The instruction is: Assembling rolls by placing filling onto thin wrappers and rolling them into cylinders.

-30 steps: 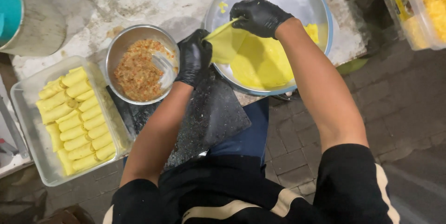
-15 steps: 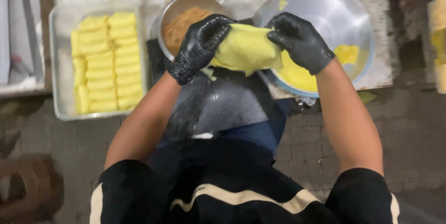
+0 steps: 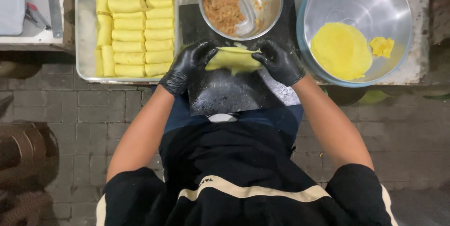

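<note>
A: On the black board (image 3: 234, 90) at the tabletop (image 3: 419, 64) edge, both gloved hands pinch one thin yellow wrapper (image 3: 233, 59). Left hand (image 3: 186, 66) is closed on its left end, right hand (image 3: 280, 61) is closed on its right end. Wrapper sits just below the small bowl, low over the board; can't tell if its underside touches.

B: Risk?

A: My guess, tearing. Sheet looks thin and soft, sagging in the middle, so a hard pull from either hand could split it. Can't tell if filling is inside yet; if so, it could spill out an open end. Board also overhangs the edge toward the person, so a heavy press on the near part might tip it.

B: Containers?

A: Small steel bowl (image 3: 269, 8) above the board, holding orange-brown crumbly filling (image 3: 225, 1) and a spoon (image 3: 247, 17). Big steel bowl (image 3: 398, 10) on the right, with a flat round stack of yellow wrappers (image 3: 341, 50) and a small crumpled yellow scrap (image 3: 382, 46) beside it, plus a tiny yellow bit near the far rim. Metal tray (image 3: 84, 29) on the left, packed with finished yellow rolls (image 3: 136, 24) in two neat columns, a few more standing lengthwise along its left side.

B: Anything else?

A: Pale tray at far left with a red-handled tool (image 3: 35, 15); too small to say what kind.
</note>
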